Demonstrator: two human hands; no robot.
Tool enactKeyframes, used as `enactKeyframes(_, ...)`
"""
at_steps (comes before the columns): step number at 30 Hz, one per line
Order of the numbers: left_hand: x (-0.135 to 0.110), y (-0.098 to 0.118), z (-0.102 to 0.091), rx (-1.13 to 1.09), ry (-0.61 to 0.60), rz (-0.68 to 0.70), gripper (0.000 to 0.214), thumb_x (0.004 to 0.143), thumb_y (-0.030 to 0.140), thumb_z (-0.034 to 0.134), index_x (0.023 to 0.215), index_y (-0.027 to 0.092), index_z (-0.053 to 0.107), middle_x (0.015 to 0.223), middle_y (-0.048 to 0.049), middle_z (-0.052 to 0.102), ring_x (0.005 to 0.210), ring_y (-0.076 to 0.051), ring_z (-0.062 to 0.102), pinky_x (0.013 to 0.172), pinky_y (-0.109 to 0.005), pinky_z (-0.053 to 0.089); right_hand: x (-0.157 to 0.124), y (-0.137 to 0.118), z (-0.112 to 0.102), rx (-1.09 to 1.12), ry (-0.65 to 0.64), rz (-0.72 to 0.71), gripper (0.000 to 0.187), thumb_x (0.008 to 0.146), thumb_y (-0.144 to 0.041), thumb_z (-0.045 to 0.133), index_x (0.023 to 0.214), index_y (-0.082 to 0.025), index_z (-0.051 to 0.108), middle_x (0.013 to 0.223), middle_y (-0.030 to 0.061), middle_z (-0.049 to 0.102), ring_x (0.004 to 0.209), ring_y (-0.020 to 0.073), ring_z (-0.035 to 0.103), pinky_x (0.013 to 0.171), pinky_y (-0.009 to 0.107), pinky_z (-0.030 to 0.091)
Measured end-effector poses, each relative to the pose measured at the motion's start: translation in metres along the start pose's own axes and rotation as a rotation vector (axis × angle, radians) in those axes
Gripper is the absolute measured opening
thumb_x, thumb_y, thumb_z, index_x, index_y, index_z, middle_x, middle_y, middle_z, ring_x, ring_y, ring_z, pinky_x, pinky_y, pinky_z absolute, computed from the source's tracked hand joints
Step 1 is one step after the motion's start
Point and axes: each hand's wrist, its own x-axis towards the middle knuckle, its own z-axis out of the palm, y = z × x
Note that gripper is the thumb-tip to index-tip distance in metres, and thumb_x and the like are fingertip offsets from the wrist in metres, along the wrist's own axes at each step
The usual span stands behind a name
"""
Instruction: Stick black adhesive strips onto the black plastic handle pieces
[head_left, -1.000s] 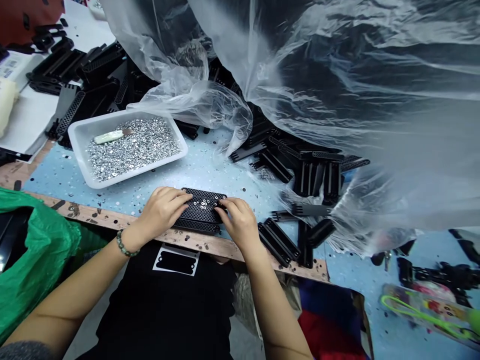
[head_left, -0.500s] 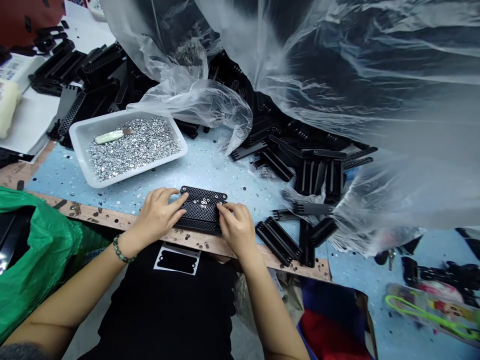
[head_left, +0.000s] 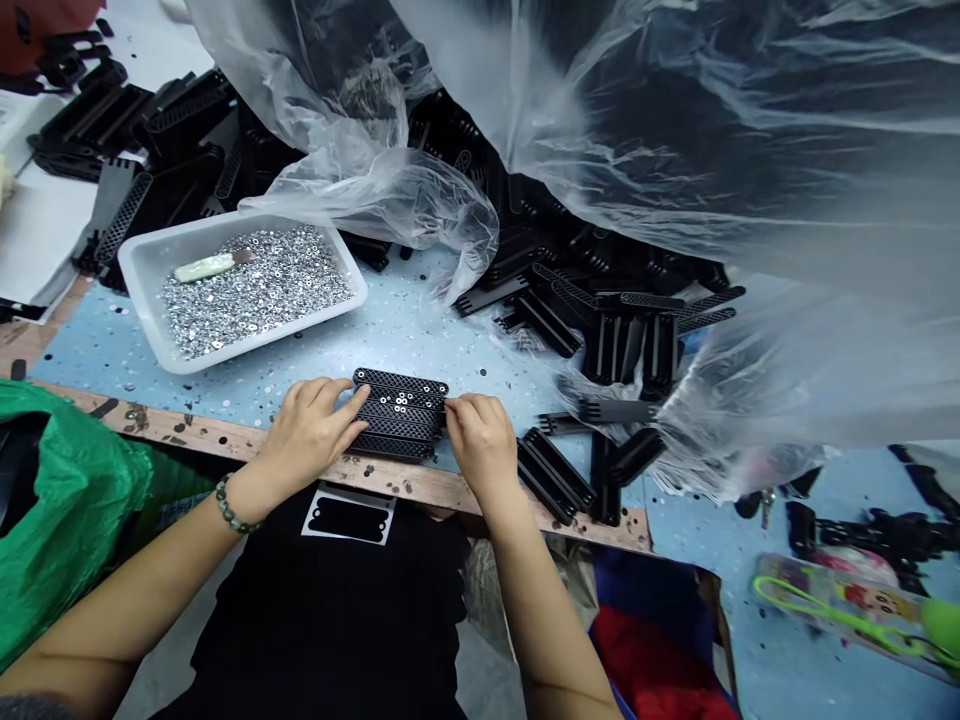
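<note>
A row of black strips with a mesh pattern point(head_left: 397, 420) lies side by side near the table's front edge. Several small silver rings point(head_left: 400, 401) are scattered on top of them, a few near the far corners. My left hand point(head_left: 315, 425) holds the strips' left ends, index finger on top and thumb at the side. At the right ends, my right hand point(head_left: 481, 435) is closed in a pinch; whatever is between its fingertips is too small to make out. Behind them a white plastic tray point(head_left: 247, 355) contains many small silver rings and a pale-handled tool point(head_left: 206, 267).
Loose black plastic parts point(head_left: 555, 475) lie right of my right hand, with a larger heap point(head_left: 630, 330) behind under clear plastic sheeting point(head_left: 450, 210). More black parts point(head_left: 172, 130) are piled at back left. A green bag point(head_left: 75, 520) hangs at left. A clear pouch point(head_left: 847, 610) lies far right.
My right hand has shifted off the top of the strips to just beyond their right ends. My left hand stays on the left ends. The whole view has moved slightly.
</note>
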Motion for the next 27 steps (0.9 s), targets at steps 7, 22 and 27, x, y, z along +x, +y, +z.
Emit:
enactKeyframes(7, -0.001, 0.004, -0.001, -0.02, -0.001, 0.027, 0.036, 0.095, 0.028, 0.051, 0.127, 0.013, 0.056, 0.117, -0.013, 0.064, 0.104, -0.024, 0.057, 0.088, -0.042, 0.044, -0.008, -0.003, -0.002, 0.047, 0.048, -0.002, 0.019, 0.095, -0.019, 0.05, 0.099, -0.015, 0.068, 0.088, 0.0078, 0.067, 0.08, 0.0192, 0.055, 0.081, 0.034, 0.047)
enactKeyframes(22, -0.01, 0.011, 0.002, 0.018, -0.032, -0.028, 0.04, 0.096, 0.031, 0.047, 0.13, 0.012, 0.055, 0.126, -0.0143, 0.06, 0.111, -0.026, 0.055, 0.091, -0.042, 0.042, -0.02, -0.012, 0.002, 0.008, 0.004, 0.041, 0.03, 0.094, -0.015, 0.045, 0.115, -0.013, 0.066, 0.097, 0.0118, 0.067, 0.085, 0.0226, 0.055, 0.081, 0.04, 0.047)
enactKeyframes(27, -0.007, 0.005, 0.004, -0.077, 0.013, -0.058, 0.035, 0.097, 0.029, 0.047, 0.126, 0.014, 0.059, 0.118, -0.0118, 0.063, 0.106, -0.023, 0.055, 0.088, -0.04, 0.045, -0.019, -0.014, 0.007, 0.063, 0.079, 0.083, 0.027, 0.094, -0.016, 0.045, 0.109, -0.01, 0.067, 0.091, 0.0117, 0.066, 0.085, 0.0214, 0.056, 0.08, 0.036, 0.048)
